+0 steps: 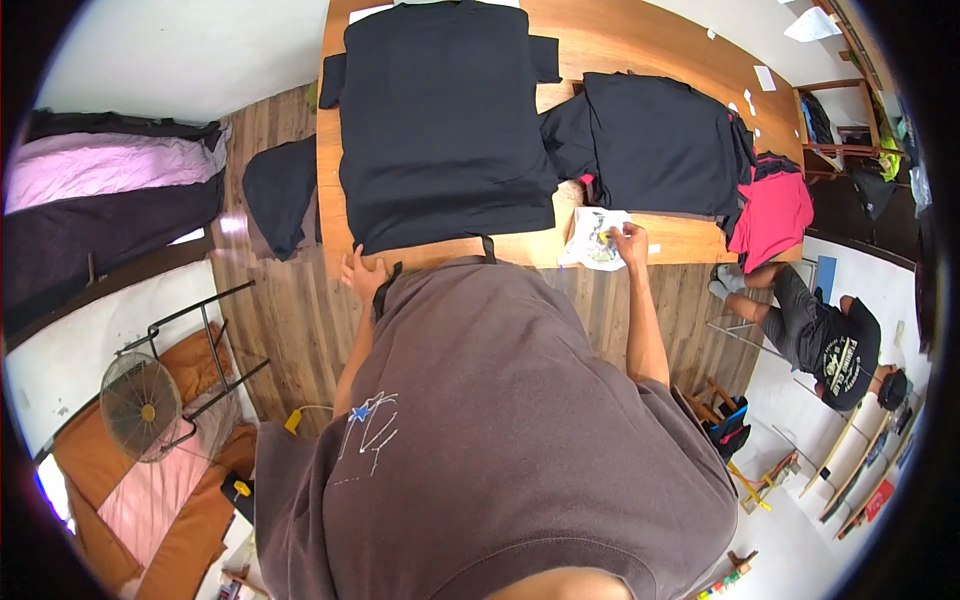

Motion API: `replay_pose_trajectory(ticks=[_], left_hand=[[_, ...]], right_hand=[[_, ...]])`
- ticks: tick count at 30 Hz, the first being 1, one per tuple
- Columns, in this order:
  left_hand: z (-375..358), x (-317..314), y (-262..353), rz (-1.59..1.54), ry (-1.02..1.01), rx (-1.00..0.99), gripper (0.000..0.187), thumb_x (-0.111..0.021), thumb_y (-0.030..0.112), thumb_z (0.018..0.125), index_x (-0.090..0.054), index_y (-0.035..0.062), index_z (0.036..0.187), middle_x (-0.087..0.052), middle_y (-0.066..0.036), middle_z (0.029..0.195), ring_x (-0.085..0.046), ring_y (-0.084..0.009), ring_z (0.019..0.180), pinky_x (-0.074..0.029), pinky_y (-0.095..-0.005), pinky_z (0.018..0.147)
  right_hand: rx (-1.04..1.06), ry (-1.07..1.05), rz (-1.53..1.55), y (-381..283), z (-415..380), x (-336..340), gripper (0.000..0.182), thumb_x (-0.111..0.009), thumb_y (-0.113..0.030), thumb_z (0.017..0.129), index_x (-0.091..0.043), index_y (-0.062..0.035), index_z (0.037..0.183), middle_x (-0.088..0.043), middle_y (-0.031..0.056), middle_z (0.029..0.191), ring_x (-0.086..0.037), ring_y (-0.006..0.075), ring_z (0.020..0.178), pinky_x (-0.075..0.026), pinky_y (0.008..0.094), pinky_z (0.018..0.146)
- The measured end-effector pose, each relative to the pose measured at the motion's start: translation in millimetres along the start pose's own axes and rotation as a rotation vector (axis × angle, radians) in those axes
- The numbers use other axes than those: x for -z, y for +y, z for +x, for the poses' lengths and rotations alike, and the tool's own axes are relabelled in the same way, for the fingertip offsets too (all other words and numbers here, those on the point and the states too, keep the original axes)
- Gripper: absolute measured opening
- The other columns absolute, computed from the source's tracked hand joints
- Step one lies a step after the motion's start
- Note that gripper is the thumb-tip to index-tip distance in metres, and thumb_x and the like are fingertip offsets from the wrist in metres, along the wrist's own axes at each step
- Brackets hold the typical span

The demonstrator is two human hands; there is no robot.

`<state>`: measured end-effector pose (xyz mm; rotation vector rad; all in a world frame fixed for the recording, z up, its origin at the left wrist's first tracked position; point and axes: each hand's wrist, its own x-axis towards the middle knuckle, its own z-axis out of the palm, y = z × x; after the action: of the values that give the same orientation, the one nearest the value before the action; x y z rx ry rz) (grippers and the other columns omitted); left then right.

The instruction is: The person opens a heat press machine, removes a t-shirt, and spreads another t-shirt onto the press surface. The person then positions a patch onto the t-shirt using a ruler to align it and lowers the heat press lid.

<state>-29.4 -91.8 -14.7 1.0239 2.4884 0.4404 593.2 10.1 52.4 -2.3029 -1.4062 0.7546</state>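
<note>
On one table [660, 35], two spreads of black cloth [440, 120] [655, 150], one white bag [588, 246]

You're getting bright, fairly even light indoors, with the white wall [180, 55] glowing softly. Over on the left, a small glare patch [232, 224] is flaring off the wooden floor [310, 330]! The big black shirt [440, 120] is soaking up light, its folds barely showing. Your view is bulging fisheye-style, bending the table [630, 40] edges, while black vignetting is swallowing the corners and detail is softening toward the rim.
</note>
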Motion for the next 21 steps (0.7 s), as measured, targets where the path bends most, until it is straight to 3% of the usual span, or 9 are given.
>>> replay_pose_trajectory(ticks=[6, 7, 10, 11, 14, 21], left_hand=[[-3, 7, 8, -0.024, -0.031, 0.043, 0.066, -0.080, 0.028, 0.083, -0.061, 0.0283, 0.147, -0.035, -0.019, 0.162, -0.029, -0.0445, 0.150, -0.035, -0.0562, 0.121], [-4, 9, 10, -0.024, -0.032, 0.045, 0.066, -0.079, 0.028, 0.084, -0.061, 0.0283, 0.147, -0.035, -0.019, 0.162, -0.029, -0.0443, 0.150, -0.035, -0.0561, 0.121], [-5, 8, 12, -0.027, -0.023, 0.042, 0.066, -0.079, 0.028, 0.084, -0.061, 0.0281, 0.148, -0.035, -0.018, 0.163, -0.029, -0.0436, 0.150, -0.036, -0.0555, 0.121], [-6, 7, 11, -0.027, -0.018, 0.040, 0.066, -0.078, 0.028, 0.084, -0.061, 0.0280, 0.148, -0.035, -0.017, 0.163, -0.029, -0.0433, 0.150, -0.036, -0.0552, 0.121], [-3, 4, 9, 0.014, -0.014, 0.042, 0.067, -0.078, 0.029, 0.084, -0.060, 0.0281, 0.148, -0.036, -0.017, 0.163, -0.029, -0.0426, 0.150, -0.036, -0.0545, 0.121], [-3, 14, 15, 0.001, -0.084, 0.086, 0.067, -0.079, 0.030, 0.085, -0.060, 0.0292, 0.149, -0.033, -0.017, 0.164, -0.029, -0.0429, 0.150, -0.036, -0.0536, 0.122]], right_hand=[[0.006, 0.021, -0.014, -2, 2, 23, 0.041, -0.082, -0.028, 0.086, -0.078, 0.0075, 0.107, -0.079, 0.0229, 0.094, -0.077, 0.0290, 0.086, -0.058, 0.0416, 0.078], [0.018, 0.069, -0.067, -22, -7, 32, 0.039, -0.080, -0.027, 0.086, -0.079, 0.0059, 0.107, -0.077, 0.0270, 0.095, -0.077, 0.0403, 0.089, -0.058, 0.0441, 0.084], [0.164, 0.220, -0.185, -45, -22, 32, 0.032, -0.077, -0.025, 0.089, -0.080, 0.0026, 0.105, -0.077, 0.0264, 0.094, -0.075, 0.0433, 0.088, -0.058, 0.0482, 0.082], [0.198, 0.237, -0.229, -53, -28, 28, 0.024, -0.076, -0.022, 0.091, -0.082, -0.0022, 0.104, -0.076, 0.0230, 0.093, -0.073, 0.0439, 0.086, -0.057, 0.0510, 0.080], [0.364, 0.283, -0.336, -47, -44, -5, 0.018, -0.077, -0.017, 0.091, -0.081, -0.0062, 0.105, -0.072, 0.0174, 0.097, -0.072, 0.0389, 0.086, -0.057, 0.0482, 0.077], [0.358, 0.169, -0.277, -31, -67, -51, 0.037, -0.089, -0.021, 0.081, -0.079, -0.0028, 0.111, -0.070, 0.0194, 0.106, -0.068, 0.0376, 0.101, -0.056, 0.0472, 0.086]])
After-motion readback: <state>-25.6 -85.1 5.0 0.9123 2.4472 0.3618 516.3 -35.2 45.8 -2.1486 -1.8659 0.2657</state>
